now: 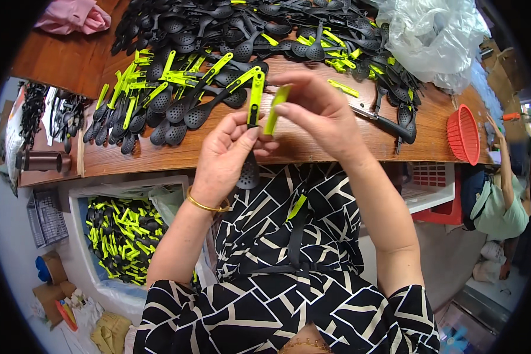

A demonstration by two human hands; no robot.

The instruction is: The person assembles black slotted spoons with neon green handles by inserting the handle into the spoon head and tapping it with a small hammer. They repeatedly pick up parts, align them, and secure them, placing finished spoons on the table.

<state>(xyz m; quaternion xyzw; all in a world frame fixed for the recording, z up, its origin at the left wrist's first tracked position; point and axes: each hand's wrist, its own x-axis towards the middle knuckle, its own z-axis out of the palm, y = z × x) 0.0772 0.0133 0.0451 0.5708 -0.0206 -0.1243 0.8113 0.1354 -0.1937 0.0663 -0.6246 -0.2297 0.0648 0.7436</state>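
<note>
My left hand [221, 152] is closed around a small black slotted spoon [249, 176]; its bowl hangs below my fingers and its lime-green handle points up. Between the thumb and fingers of my right hand [321, 115] is a loose lime-green handle piece [272, 118], upright just right of the spoon's handle. Whether the two touch, I cannot tell. Left of my hands, several black slotted spoons with green handles [177, 109] lie overlapping along the table's front. Another green piece [343, 88] rests on the wood beyond my right hand.
Plain black spoons [183, 26] pile up across the back of the wooden table [141, 162]. On the right are a black-handled metal tool [389, 125], a red basket [463, 134] and clear plastic bags [430, 35]. A lined bin [76, 236] of green-and-black pieces stands below left. Another person [501, 206] is at far right.
</note>
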